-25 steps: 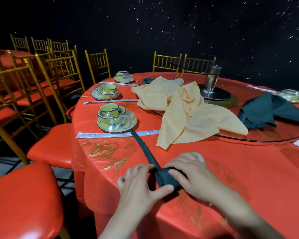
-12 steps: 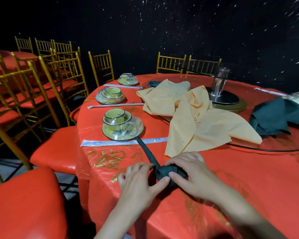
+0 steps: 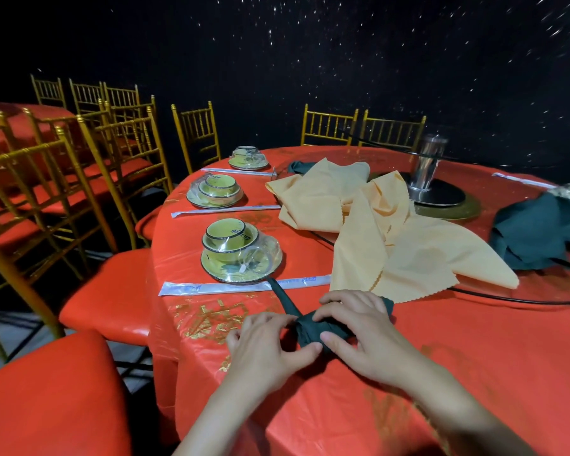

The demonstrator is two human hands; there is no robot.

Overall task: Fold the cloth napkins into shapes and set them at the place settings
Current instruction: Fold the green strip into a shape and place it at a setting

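A dark napkin (image 3: 311, 333) lay rolled, its tail pointed away-left.
The left hand (image 3: 266, 347) and right hand (image 3: 359, 335), fingers curled, apparently pinched its near end.

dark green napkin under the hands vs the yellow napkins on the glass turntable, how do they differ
The dark green napkin is blackish green; the yellow napkins are pale orange-yellow. The dark green napkin is rolled tight with a thin tail; the yellow napkins lie loose and crumpled. The left hand and right hand grip the dark green napkin; nobody touches the yellow napkins. Both are cloth.
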